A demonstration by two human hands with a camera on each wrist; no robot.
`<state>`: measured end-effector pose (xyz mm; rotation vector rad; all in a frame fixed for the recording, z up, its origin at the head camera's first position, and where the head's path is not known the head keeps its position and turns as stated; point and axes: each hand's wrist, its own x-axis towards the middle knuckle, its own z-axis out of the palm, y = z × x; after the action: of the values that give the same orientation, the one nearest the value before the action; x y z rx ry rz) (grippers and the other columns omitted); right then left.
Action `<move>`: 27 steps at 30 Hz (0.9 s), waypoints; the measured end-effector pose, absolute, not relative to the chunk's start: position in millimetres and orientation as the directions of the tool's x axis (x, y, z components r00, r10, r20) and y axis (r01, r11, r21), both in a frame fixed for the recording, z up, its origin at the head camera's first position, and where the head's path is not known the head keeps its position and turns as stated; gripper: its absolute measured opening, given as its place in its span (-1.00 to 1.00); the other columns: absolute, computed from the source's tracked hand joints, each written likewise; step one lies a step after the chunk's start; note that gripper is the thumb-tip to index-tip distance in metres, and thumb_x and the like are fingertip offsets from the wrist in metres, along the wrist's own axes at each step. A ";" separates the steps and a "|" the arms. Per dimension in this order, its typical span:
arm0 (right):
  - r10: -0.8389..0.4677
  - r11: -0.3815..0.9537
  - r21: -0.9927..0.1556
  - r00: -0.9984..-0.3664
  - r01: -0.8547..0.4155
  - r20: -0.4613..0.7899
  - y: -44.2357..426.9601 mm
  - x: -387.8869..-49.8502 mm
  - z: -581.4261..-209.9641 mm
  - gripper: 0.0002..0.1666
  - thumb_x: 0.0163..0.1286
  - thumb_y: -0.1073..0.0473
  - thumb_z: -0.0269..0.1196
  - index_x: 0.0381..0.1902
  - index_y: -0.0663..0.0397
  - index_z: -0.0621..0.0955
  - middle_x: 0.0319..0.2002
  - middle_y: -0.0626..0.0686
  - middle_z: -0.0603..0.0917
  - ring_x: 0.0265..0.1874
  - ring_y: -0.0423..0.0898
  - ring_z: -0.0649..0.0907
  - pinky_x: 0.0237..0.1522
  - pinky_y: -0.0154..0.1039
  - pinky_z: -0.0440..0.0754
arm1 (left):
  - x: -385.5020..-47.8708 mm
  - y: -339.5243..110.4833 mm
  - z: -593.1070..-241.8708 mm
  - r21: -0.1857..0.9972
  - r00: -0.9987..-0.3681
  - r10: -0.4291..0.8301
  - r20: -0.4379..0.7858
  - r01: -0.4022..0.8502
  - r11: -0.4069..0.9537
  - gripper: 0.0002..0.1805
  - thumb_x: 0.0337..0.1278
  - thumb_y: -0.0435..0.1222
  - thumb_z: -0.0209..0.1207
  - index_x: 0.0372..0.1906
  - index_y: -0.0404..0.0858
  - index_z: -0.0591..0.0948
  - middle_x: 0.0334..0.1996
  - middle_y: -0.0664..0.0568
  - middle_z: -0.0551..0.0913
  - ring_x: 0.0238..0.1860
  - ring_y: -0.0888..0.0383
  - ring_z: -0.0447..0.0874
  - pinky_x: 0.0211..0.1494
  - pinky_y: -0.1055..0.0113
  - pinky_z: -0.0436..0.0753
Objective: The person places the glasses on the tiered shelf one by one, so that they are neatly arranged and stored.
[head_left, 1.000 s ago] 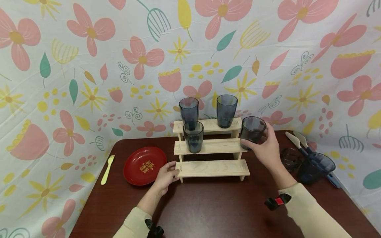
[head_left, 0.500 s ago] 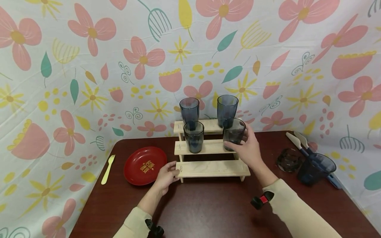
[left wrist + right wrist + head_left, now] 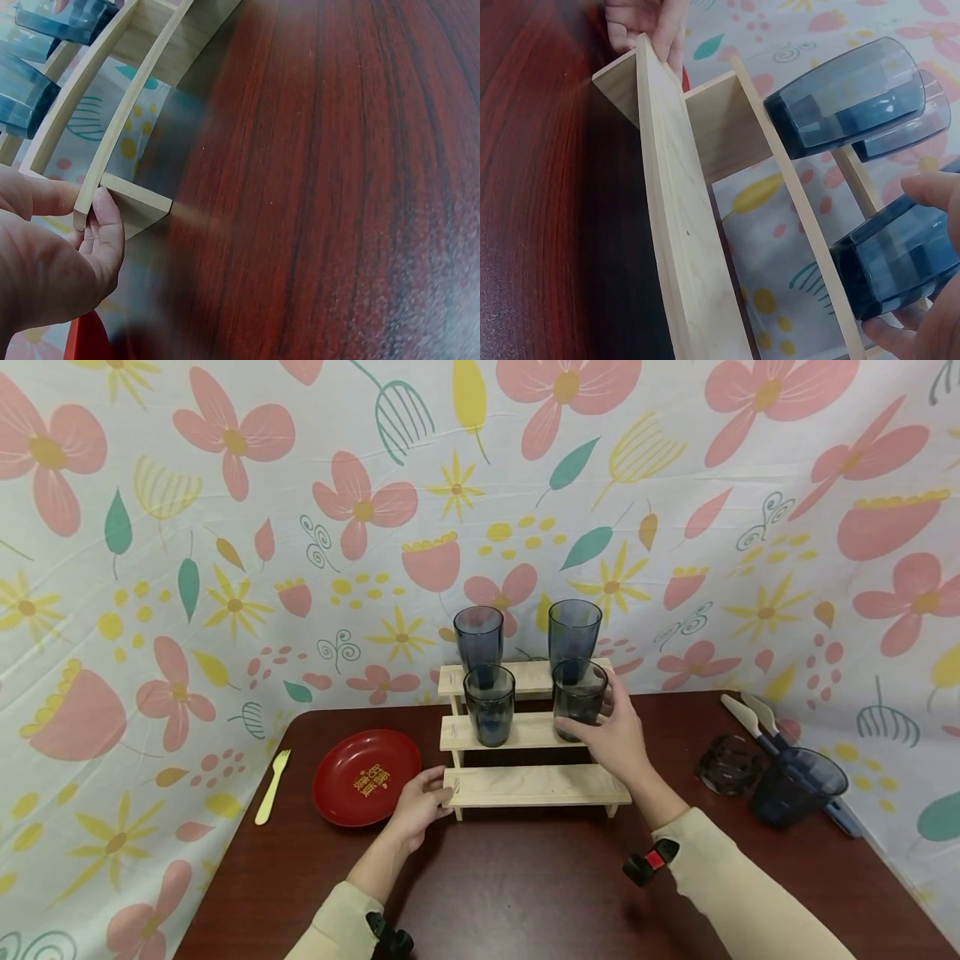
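Observation:
A three-step wooden rack (image 3: 536,785) stands on the table. My left hand (image 3: 417,810) pinches the left end of its lowest step, thumb on one face and fingers beneath in the left wrist view. With my right hand (image 3: 618,731) I grip a blue-grey glass (image 3: 900,259) at the right of the middle step; its base meets the step in the right wrist view. Another such glass (image 3: 489,710) stands at the left of that step. Two more, a left glass (image 3: 477,633) and a right glass (image 3: 573,631), are on the top step.
A red plate (image 3: 341,802) and a yellow fork (image 3: 272,789) lie to the left. At right are a dark glass ashtray-like dish (image 3: 727,764), a tilted blue-grey glass (image 3: 795,789) and pale-ended utensils (image 3: 742,714). A floral cloth (image 3: 262,552) hangs behind the table.
My right hand has carried its glass leftward from the rack's right end onto the middle step. The left hand keeps its hold on the lowest step.

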<state>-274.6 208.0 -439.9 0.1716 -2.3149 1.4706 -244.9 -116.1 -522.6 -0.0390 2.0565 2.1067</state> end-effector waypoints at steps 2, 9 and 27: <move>0.107 0.440 -0.845 -0.917 -0.303 0.384 208.0 -274.9 -440.7 0.24 0.17 0.04 0.62 0.65 -0.21 0.14 0.28 0.28 0.51 0.23 0.30 0.58 0.07 0.28 0.64 | -245.7 -116.0 -523.8 0.988 -0.980 0.123 -0.153 -0.156 -0.015 -0.37 0.42 -0.47 0.10 0.48 -0.59 0.22 0.15 -0.42 0.49 -0.14 0.03 0.64 -0.05 0.17 0.72; 0.122 0.408 -0.863 -0.919 -0.297 0.374 208.1 -270.5 -439.1 0.25 0.21 0.02 0.59 0.67 -0.16 0.10 0.27 0.27 0.49 0.23 0.25 0.57 0.07 0.24 0.64 | -245.6 -116.3 -524.6 0.987 -0.979 0.122 -0.160 -0.162 -0.009 -0.37 0.42 -0.46 0.10 0.49 -0.58 0.22 0.16 -0.43 0.49 -0.14 0.04 0.63 -0.06 0.18 0.71; 0.259 0.430 -0.813 -0.808 -0.393 0.528 255.8 -240.2 -418.3 -0.03 0.23 0.30 0.54 0.53 -0.09 0.37 0.29 0.13 0.55 0.20 0.09 0.61 0.10 -0.31 0.62 | -245.4 -116.7 -523.6 0.987 -0.979 0.125 -0.159 -0.161 -0.007 -0.36 0.43 -0.45 0.11 0.49 -0.57 0.22 0.17 -0.43 0.48 -0.12 0.02 0.64 -0.05 0.18 0.71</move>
<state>-240.2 255.8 -418.3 0.1126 -2.0848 1.4083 -245.4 -116.7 -523.6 -0.0380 2.0603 2.0959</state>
